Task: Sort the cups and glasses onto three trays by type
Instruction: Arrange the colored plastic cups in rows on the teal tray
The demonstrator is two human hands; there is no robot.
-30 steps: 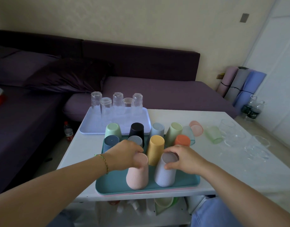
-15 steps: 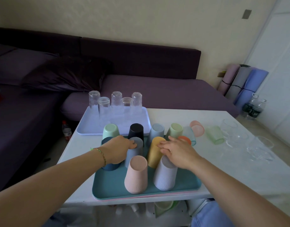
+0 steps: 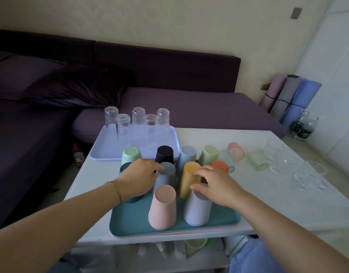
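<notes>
A teal tray [image 3: 130, 223] at the table's near edge holds several upturned ribbed plastic cups. A pink cup [image 3: 162, 207] and a lavender cup [image 3: 198, 210] stand in front. My left hand [image 3: 138, 178] lies over a dark blue cup [image 3: 133, 199], its fingertips touching a grey cup [image 3: 165, 173]. My right hand [image 3: 215, 184] rests with spread fingers on the lavender cup's top, reaching to a yellow cup [image 3: 187, 178]. Behind, a lilac tray [image 3: 102, 152] carries several upturned clear glasses [image 3: 138, 119]. A pink tray's edge [image 3: 169, 234] shows beneath the teal one.
On the white table [image 3: 287, 203] to the right lie tinted see-through cups, pink [image 3: 236, 151] and green [image 3: 258, 159], plus short clear glasses [image 3: 311, 174]. A purple sofa [image 3: 189, 107] runs behind. Rolled mats [image 3: 291, 95] and water bottles [image 3: 301, 127] stand at the right wall.
Both hands let go of the pink and lavender front cups and moved forward, the left to the grey cup, the right toward the yellow cup. The view has shifted slightly.
</notes>
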